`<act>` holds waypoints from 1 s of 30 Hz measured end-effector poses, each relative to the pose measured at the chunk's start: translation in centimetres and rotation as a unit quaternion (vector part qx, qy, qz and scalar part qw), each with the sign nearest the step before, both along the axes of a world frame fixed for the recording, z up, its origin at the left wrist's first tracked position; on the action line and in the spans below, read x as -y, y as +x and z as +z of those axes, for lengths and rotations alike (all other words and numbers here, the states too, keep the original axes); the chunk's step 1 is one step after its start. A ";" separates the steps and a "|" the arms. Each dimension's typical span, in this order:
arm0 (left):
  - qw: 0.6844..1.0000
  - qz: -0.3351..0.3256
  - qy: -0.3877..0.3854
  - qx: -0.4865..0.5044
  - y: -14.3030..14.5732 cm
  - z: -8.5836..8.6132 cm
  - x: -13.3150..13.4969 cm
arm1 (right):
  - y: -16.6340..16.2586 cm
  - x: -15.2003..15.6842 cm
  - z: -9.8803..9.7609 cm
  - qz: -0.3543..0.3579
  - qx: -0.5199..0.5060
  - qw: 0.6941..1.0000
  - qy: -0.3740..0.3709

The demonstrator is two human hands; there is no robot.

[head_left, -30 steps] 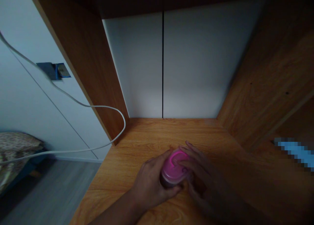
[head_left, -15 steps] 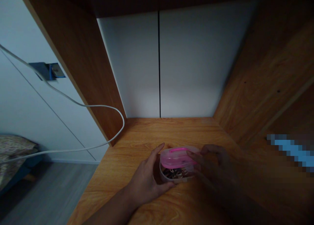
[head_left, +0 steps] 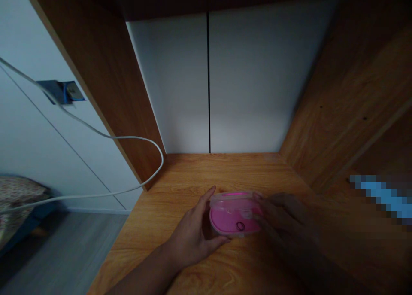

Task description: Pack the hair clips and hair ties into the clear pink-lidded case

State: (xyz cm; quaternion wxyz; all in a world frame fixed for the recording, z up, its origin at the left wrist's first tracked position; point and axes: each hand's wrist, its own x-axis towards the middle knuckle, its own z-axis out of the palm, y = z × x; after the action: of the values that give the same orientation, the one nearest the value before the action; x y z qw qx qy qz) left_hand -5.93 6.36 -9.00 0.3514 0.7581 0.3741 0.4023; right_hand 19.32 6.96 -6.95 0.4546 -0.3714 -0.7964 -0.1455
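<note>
A small box (head_left: 216,229) with a pink inside stands on the wooden surface in front of me. My left hand (head_left: 193,232) curls around its left side, thumb at the near edge and fingers at the far side. A clear lid (head_left: 230,202) is tilted up at the back of the box. Inside, a pink tray (head_left: 223,221) carries a thin black ring (head_left: 240,226), perhaps a hair tie. In the shadow on the right, my right hand (head_left: 286,220) has its fingertips closed at the right edge of the lid; they are partly blurred.
A white cable (head_left: 138,138) loops in front of the wooden side panel (head_left: 106,89) at left. White back panels (head_left: 244,80) rise behind the wooden surface (head_left: 193,170). Patterned fabric (head_left: 19,200) lies low at left, and a pixelated blue shape (head_left: 383,196) at right.
The pink tray, raised half a second ago over dark, shiny small items, now lies down in the box and covers them. The right hand has shifted slightly; the left keeps its hold.
</note>
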 end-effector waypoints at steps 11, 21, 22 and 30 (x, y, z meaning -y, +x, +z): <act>1.000 0.002 -0.011 0.013 -0.1 -0.5 -0.2 | -0.3 -1.2 -0.9 0.046 0.030 0.984 -0.172; 0.992 0.058 0.054 -0.097 -0.6 -0.9 -0.2 | -0.2 -1.3 -1.3 0.075 0.007 0.970 -0.232; 0.991 0.062 0.056 -0.102 -0.6 -0.9 -0.1 | -0.3 -1.3 -1.3 0.080 0.004 0.969 -0.233; 0.990 0.059 0.088 -0.089 -0.5 -0.2 -0.3 | -0.4 -1.3 -0.8 0.094 -0.022 0.976 -0.197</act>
State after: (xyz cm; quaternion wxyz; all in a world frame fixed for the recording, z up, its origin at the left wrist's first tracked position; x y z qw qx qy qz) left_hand -6.44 6.62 -9.17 0.2243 0.7952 0.4114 0.3849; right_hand 18.97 8.21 -7.80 0.4017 -0.3805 -0.8304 0.0658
